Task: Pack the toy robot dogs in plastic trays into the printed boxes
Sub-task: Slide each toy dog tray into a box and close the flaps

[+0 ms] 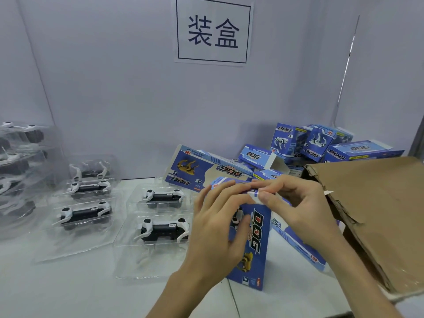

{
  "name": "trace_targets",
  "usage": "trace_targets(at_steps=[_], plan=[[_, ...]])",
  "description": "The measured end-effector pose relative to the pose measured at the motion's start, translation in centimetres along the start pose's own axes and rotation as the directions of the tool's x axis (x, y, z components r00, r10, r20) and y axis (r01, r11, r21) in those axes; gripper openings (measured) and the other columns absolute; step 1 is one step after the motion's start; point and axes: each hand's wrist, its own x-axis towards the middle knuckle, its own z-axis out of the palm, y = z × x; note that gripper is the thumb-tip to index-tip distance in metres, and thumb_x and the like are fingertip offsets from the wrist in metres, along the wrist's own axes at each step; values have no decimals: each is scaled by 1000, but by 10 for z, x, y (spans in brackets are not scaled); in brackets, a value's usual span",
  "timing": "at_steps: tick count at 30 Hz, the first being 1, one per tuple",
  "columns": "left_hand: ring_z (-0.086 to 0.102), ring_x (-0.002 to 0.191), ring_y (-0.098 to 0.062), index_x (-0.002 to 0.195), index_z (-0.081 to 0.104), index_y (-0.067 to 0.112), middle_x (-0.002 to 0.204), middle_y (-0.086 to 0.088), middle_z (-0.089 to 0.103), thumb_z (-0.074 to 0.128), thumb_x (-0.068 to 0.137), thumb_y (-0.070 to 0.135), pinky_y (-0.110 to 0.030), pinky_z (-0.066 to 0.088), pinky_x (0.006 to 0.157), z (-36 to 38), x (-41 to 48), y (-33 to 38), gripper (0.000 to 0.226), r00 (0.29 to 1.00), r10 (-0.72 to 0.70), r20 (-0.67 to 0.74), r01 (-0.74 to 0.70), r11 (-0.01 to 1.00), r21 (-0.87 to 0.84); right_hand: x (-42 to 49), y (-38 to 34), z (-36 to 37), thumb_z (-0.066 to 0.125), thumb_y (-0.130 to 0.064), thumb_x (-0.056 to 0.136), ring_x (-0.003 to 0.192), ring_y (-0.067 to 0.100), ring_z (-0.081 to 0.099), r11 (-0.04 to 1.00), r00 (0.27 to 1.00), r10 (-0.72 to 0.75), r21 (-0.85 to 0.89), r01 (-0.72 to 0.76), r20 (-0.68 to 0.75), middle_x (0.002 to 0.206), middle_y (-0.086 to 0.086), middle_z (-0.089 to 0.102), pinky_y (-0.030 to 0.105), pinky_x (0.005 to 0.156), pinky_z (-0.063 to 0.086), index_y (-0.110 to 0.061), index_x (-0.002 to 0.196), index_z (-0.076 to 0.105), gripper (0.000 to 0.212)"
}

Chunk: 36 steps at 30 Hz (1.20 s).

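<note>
A blue printed DOG box (255,244) stands upright on the white table in front of me. My left hand (218,223) grips its left side, fingers over the top edge and thumb on the front. My right hand (296,203) pinches the white top flap (254,195) of that box. To the left lie several black-and-white toy robot dogs in clear plastic trays; the nearest tray (158,230) is just left of my left hand, another (164,196) sits behind it, and two more (85,214) lie further left.
A stack of dog trays (20,157) stands at the far left. A flat unfolded box (202,168) and a heap of blue boxes (316,145) lie at the back right. A torn brown cardboard carton (376,214) fills the right side. Another flat box (305,249) lies behind the held one.
</note>
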Motion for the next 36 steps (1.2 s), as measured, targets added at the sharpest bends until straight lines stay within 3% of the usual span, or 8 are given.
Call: trace_targets(at_steps=[3, 6, 9, 11, 15, 21, 29, 36], plan=[[51, 133, -7, 118, 67, 18, 134, 11, 61, 61, 90, 11, -39, 27, 120, 4, 1, 4, 29, 1000, 5, -9, -6, 992, -128, -1, 2, 5, 73, -4, 85, 102, 12, 71, 998, 999, -34, -52, 32, -23, 99, -5, 77, 26, 89, 56, -9, 85, 73, 5], [54, 129, -6, 118, 66, 18, 131, 10, 63, 67, 88, 6, -39, 26, 121, 4, -2, 2, 32, 1000, 4, -30, -8, 989, -151, -8, 5, 9, 72, -12, 89, 110, 13, 68, 998, 998, -58, -26, 58, 6, 107, -7, 75, 24, 93, 53, -12, 86, 71, 3], [59, 122, -9, 124, 60, 19, 127, 7, 65, 74, 87, 8, -31, 39, 112, -2, -4, -6, 41, 999, -6, -43, -2, 983, -184, -19, 10, 12, 74, -22, 85, 121, 11, 61, 988, 992, -122, -96, 124, 30, 119, -13, 70, 17, 97, 45, -19, 95, 66, 13], [60, 119, -9, 126, 61, 17, 126, 8, 65, 75, 88, 17, -26, 46, 103, -10, -1, -14, 40, 999, -19, -39, 12, 985, -171, -24, 14, 15, 76, -25, 81, 128, 11, 56, 982, 991, -136, -129, 136, 8, 124, -12, 68, 24, 102, 45, -23, 102, 64, 24], [63, 117, -8, 112, 74, 12, 121, 5, 71, 69, 88, 30, -41, 47, 105, -17, 5, -26, 31, 1000, 20, -17, -21, 999, -39, -26, 13, 20, 73, -25, 82, 130, 14, 54, 991, 993, -109, -84, 106, -33, 124, -12, 68, 50, 102, 47, -36, 102, 63, 25], [66, 105, -8, 98, 78, 13, 108, 7, 74, 68, 86, 34, -34, 47, 96, -13, 6, -25, 26, 998, -31, -58, 28, 998, -61, -29, 9, 23, 69, -33, 86, 130, 17, 54, 989, 991, -127, -80, 123, -48, 121, -18, 68, 57, 99, 48, -38, 96, 63, 13], [65, 93, -7, 88, 80, 16, 93, 11, 76, 80, 77, 32, -33, 43, 87, -14, 12, -25, 19, 995, -92, -47, 88, 992, -92, -26, 10, 22, 70, -28, 83, 127, 13, 56, 986, 991, -128, -112, 123, -40, 116, -19, 70, 45, 105, 45, -31, 92, 67, 9], [61, 87, -10, 89, 78, 22, 91, 14, 74, 76, 79, 42, -40, 43, 84, -16, 19, -23, 22, 996, -85, -10, 84, 995, -59, -24, 18, 14, 67, -20, 84, 135, 7, 48, 1000, 999, -11, 10, 11, 34, 122, -10, 70, 25, 93, 53, -16, 97, 66, 14]])
